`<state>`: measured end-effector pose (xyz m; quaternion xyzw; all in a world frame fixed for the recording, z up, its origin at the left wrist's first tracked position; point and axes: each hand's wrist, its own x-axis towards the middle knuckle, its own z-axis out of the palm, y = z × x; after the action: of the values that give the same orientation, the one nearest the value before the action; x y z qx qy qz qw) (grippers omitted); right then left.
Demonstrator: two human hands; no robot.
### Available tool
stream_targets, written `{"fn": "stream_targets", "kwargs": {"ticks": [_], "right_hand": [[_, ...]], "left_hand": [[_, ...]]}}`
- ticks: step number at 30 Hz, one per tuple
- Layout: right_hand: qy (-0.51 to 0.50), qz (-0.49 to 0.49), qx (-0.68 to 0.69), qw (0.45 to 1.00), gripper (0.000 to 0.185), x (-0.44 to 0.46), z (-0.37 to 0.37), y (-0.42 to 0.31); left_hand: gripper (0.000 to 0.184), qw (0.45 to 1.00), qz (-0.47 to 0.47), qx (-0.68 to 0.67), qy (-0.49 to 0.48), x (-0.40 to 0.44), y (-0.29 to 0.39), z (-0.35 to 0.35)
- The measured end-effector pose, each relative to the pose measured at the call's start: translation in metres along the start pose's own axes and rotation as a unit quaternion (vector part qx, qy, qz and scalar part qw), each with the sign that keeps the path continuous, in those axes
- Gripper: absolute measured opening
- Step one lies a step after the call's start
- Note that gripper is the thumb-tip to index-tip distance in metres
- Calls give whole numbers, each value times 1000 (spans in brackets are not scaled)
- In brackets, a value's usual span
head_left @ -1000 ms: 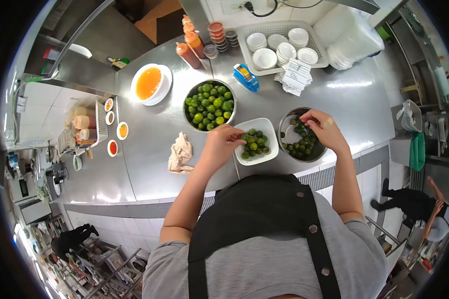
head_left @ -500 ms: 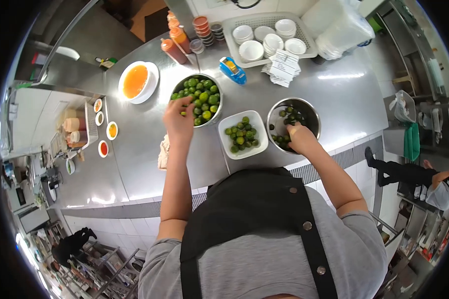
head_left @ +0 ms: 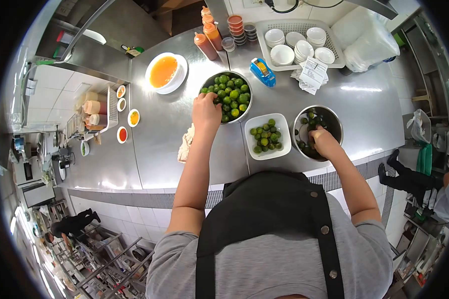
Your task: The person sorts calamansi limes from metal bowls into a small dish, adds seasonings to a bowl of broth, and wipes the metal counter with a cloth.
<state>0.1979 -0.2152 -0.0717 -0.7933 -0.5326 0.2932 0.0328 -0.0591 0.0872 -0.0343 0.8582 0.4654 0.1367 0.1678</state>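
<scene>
A: Where are the limes [head_left: 234,94]?

B: In three vessels on the worktop [head_left: 157,172]. The full bowl [head_left: 251,103] sits back from the front edge. The square dish [head_left: 255,122] and the part-filled bowl [head_left: 337,124] sit near that edge, the latter closer to the right end.

A: Left hand [head_left: 207,110]?

B: Over the full bowl's left rim, fingers bent down toward the limes. Whether they grasp one, I cannot tell.

A: Right hand [head_left: 325,143]?

B: Reaching into the part-filled bowl, fingers bent, tips hidden. A grasp is neither confirmed nor ruled out.

A: Reason for the arrangement?

B: Reach, in my judgement. The dish stands between the two bowls, so either hand can get to it without crossing the other. The sauce bottles [head_left: 204,47] and tray [head_left: 283,24] stand toward the far edge, probably to leave working room in front.

A: Counts?

B: Metal bowls, two. Square dish, one. Sauce bottles, four. Tape dispenser [head_left: 263,73], one. Cloth [head_left: 185,147], one, beside the left forearm. Tray, one, carrying six piles of saucers [head_left: 283,56]. Limes overlap: more than a dozen show in the dish; no exact figure.
</scene>
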Motion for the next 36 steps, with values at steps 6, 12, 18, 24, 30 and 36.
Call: {"fn": "stream_targets", "kwargs": {"ticks": [6,12,18,24,30,36], "right_hand": [[-109,42,381,917,20,-13,-56,-4],[-35,-16,594,804,24,-38,-93,-4],[-22,-137,831,538,34,-32,-70,23],[-41,-128,862,488,26,-21,-72,-2],[-59,-74,861,499,24,-5,-65,-16],[-87,-92,844,521,46,4,-66,-42]], "left_hand": [[32,995,-33,94,-10,5,17,3],[32,998,-47,-32,21,7,2,12],[37,956,17,-272,106,-20,11,-11],[34,878,63,-462,113,-38,26,-18],[30,906,115,-402,59,-57,56,-32],[30,943,179,-272,-75,-89,70,31]]}}
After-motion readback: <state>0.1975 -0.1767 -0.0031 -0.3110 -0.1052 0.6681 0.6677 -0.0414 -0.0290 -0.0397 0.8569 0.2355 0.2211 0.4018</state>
